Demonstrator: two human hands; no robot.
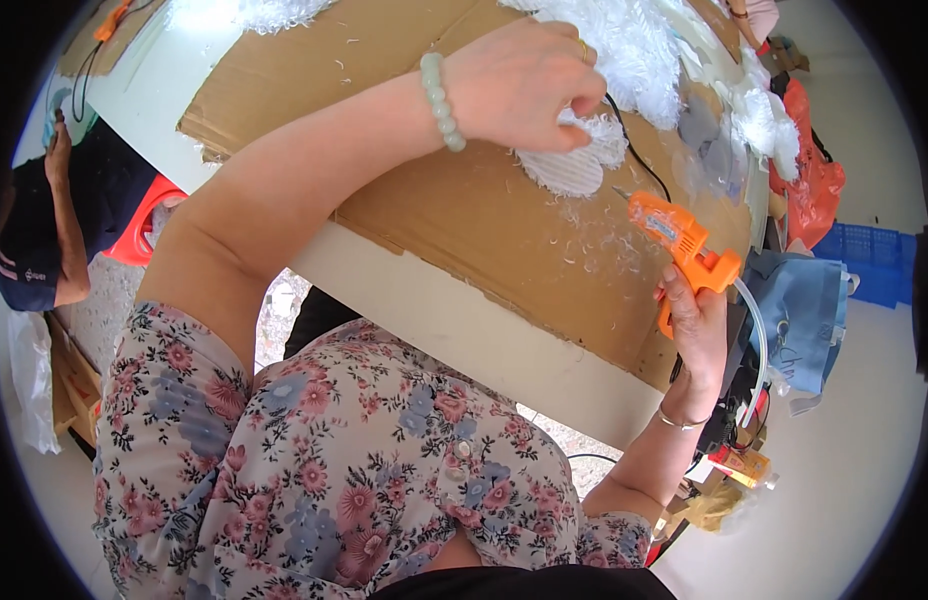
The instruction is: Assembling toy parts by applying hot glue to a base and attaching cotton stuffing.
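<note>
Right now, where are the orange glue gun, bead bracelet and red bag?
Orange glue gun (690,241), head view: its body.
Bead bracelet (440,101), head view: a middle bead.
Red bag (817,188), head view: its side.

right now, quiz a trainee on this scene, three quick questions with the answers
1. Left or right: which hand holds the orange glue gun?

2. True or false: the pale beaded bracelet sits at the wrist of the left hand.

3. Fill in the blank: the white table is partly covered with brown ____.

Key: 1. The right hand. 2. True. 3. Cardboard.
</note>
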